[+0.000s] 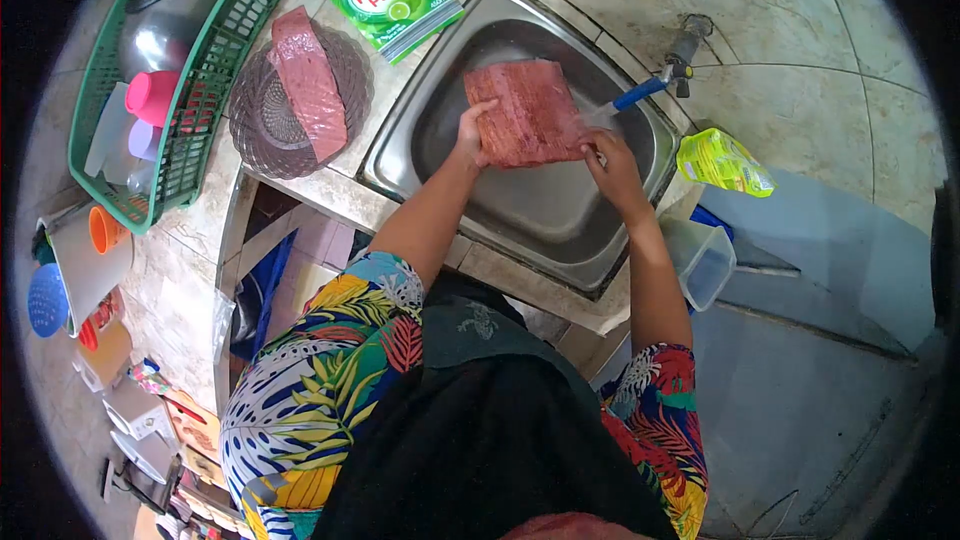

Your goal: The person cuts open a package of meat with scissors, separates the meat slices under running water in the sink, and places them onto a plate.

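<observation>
A wide, flat reddish slab of raw meat (525,112) is held above the steel sink (430,165). My left hand (474,130) grips its left edge, with the thumb on top. At its lower right corner, my right hand (612,168) pinches the meat with closed fingers. Water from the blue-ended tap (640,93) runs onto the slab's right side, beside my right hand. Left of the sink, a longer pink piece of meat (308,88) lies across a patterned glass plate (262,130). The undersides of the slab and the fingers beneath it are hidden.
A green dish-soap pouch (398,0) lies behind the sink's left corner. A yellow-green packet (725,162) and a clear plastic container (698,262) are at the right. A green dish rack (196,80) with a pink cup (150,96) stands at the far left.
</observation>
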### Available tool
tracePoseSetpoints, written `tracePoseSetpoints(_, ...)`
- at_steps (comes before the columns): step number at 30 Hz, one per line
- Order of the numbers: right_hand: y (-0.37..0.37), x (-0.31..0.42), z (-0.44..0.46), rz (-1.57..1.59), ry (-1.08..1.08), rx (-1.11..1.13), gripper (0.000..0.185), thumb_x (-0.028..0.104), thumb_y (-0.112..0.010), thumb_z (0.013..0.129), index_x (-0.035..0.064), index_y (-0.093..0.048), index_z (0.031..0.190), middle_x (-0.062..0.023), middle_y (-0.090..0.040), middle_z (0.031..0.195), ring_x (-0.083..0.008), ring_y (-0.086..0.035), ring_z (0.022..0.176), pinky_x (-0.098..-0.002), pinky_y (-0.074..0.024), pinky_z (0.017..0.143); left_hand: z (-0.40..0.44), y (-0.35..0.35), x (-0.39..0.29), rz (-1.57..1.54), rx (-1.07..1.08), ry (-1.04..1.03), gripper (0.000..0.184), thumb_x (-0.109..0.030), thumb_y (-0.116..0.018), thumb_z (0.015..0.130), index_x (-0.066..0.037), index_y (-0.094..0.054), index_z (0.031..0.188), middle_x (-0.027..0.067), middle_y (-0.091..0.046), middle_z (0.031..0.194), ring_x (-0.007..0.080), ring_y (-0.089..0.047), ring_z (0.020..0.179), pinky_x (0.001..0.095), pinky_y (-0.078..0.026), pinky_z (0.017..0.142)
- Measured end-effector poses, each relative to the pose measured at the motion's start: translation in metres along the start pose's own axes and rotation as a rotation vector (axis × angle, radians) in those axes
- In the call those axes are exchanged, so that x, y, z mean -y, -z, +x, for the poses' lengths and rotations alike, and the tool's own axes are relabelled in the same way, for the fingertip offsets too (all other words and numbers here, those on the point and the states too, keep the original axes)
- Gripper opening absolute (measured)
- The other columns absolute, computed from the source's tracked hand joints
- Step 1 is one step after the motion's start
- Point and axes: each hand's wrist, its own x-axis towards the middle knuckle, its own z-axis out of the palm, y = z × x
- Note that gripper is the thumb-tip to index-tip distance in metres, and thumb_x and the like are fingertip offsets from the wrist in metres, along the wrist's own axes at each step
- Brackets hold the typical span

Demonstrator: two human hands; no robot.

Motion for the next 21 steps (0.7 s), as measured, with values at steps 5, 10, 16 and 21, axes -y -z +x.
tracePoseSetpoints(5, 0.003, -0.022, 0.01, -0.047, 0.062, -0.099, 0.017, 0.013, -0.056, 0.082, 0.002, -0.059, 0.096, -0.0147, -0.059, 0.104, -0.0332, -0.056, 0.094, -0.0388, -0.0439, 0.082, 0.005, 0.009, 0.002, 0.077, -0.074, -0.038, 0.046, -0.011, -0.054, 0.076, 0.001, -0.041, 0.119, 0.0192, -0.053, 0.112, 0.0343, -0.054, 0.102, 0.0499, -0.042, 0.091)
tracePoseSetpoints(10, 0.001, -0.028, 0.018, -0.122, 0.094, -0.101, 0.021, 0.015, -0.061, 0.079, 0.0033, -0.061, 0.096, -0.014, -0.059, 0.098, -0.0327, -0.056, 0.09, -0.0378, -0.0437, 0.081, -0.001, 0.002, -0.002, 0.071, -0.085, -0.084, 0.047, -0.008, -0.054, 0.076, 0.001, -0.039, 0.12, 0.0185, -0.053, 0.113, 0.0342, -0.055, 0.102, 0.048, -0.043, 0.091)
tracePoseSetpoints(16, 0.009, -0.033, 0.022, 0.274, -0.181, 0.139, 0.019, 0.017, -0.067, 0.075, 0.0033, -0.065, 0.088, -0.0085, -0.06, 0.09, -0.0197, -0.057, 0.078, -0.0317, -0.0442, 0.074, -0.02, -0.004, -0.004, 0.088, -0.066, -0.001, 0.047, -0.009, -0.055, 0.075, 0.003, -0.041, 0.118, 0.0185, -0.053, 0.114, 0.0335, -0.053, 0.105, 0.0466, -0.041, 0.094)
tracePoseSetpoints(21, 0.014, -0.033, 0.025, 0.316, -0.159, 0.251, 0.018, 0.017, -0.067, 0.076, 0.0035, -0.067, 0.088, -0.0054, -0.06, 0.082, -0.0138, -0.056, 0.076, -0.0282, -0.0448, 0.069, -0.035, -0.001, -0.013, 0.158, -0.115, 0.144, 0.047, -0.011, -0.055, 0.075, 0.002, -0.042, 0.119, 0.0182, -0.053, 0.115, 0.0322, -0.053, 0.106, 0.0454, -0.041, 0.095)
